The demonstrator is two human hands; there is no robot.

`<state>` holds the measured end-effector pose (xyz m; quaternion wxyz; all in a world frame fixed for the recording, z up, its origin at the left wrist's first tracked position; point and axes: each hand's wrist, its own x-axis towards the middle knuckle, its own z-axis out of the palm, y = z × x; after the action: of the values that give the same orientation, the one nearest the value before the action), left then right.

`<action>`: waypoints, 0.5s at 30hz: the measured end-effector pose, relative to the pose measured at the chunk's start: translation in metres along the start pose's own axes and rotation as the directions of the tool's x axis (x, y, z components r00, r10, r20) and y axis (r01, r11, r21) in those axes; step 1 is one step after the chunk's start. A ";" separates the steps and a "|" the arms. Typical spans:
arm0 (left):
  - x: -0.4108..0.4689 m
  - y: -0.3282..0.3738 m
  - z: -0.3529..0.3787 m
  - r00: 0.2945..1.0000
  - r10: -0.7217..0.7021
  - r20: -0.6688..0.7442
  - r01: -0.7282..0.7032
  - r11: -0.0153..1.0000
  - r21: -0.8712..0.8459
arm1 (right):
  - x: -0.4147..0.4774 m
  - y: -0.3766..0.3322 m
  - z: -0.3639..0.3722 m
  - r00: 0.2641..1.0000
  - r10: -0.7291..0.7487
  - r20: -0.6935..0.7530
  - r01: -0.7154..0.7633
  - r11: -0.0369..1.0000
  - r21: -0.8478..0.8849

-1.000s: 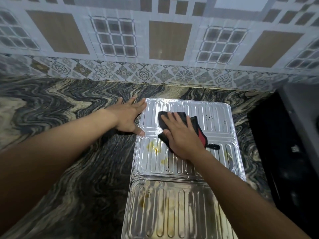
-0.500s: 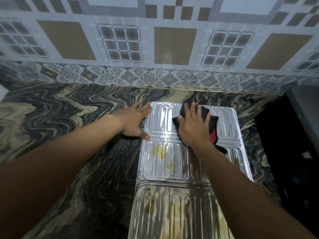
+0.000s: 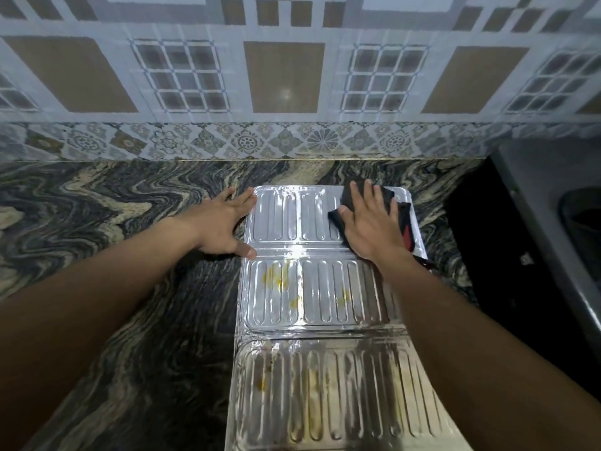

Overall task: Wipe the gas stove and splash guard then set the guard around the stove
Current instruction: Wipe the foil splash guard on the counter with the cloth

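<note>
Fingers of right hand press black cloth onto splash guard.

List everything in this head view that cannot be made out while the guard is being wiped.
1. Cloth: mostly covered by the right hand, so its full shape is hidden.
2. Splash guard: nearest panel is cut off by the bottom edge, and its right side is behind the right forearm.
3. Dark object at the right: in shadow and cut off by the frame, so I cannot tell whether it is the stove.
4. Guard surface under the cloth: any stains are unseen.
</note>
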<state>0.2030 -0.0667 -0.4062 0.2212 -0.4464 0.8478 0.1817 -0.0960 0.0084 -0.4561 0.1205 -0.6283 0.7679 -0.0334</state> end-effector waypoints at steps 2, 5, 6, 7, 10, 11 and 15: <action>0.000 0.001 0.000 1.000 -0.006 0.002 0.006 1.000 0.001 | 0.002 0.017 -0.002 0.996 0.086 -0.009 -0.086 0.996 -0.004; -0.001 0.001 0.000 1.000 -0.016 0.005 0.016 1.000 0.013 | -0.001 0.028 -0.002 0.982 0.186 -0.016 -0.186 0.983 0.013; -0.001 0.002 0.000 1.000 -0.018 0.005 0.018 1.000 0.015 | -0.002 0.028 -0.003 0.976 0.215 -0.021 -0.215 0.976 0.024; -0.001 0.002 0.000 1.000 -0.022 0.004 0.021 1.000 0.016 | -0.004 0.027 -0.003 0.971 0.239 -0.026 -0.238 0.971 0.035; -0.001 0.002 -0.001 0.999 -0.037 0.006 0.037 0.999 0.024 | -0.016 0.021 -0.005 0.963 0.270 -0.019 -0.269 0.962 0.044; -0.001 0.002 -0.002 0.999 -0.042 0.009 0.042 0.999 0.029 | -0.023 0.019 -0.004 0.962 0.271 -0.020 -0.270 0.962 0.042; 0.000 0.002 -0.001 0.999 -0.046 0.019 0.045 0.998 0.034 | -0.058 0.014 0.001 0.968 0.249 -0.036 -0.248 0.968 0.031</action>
<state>0.2015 -0.0659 -0.4053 0.2412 -0.4600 0.8381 0.1668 -0.0983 0.0678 -0.4520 0.1169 -0.5245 0.8424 -0.0406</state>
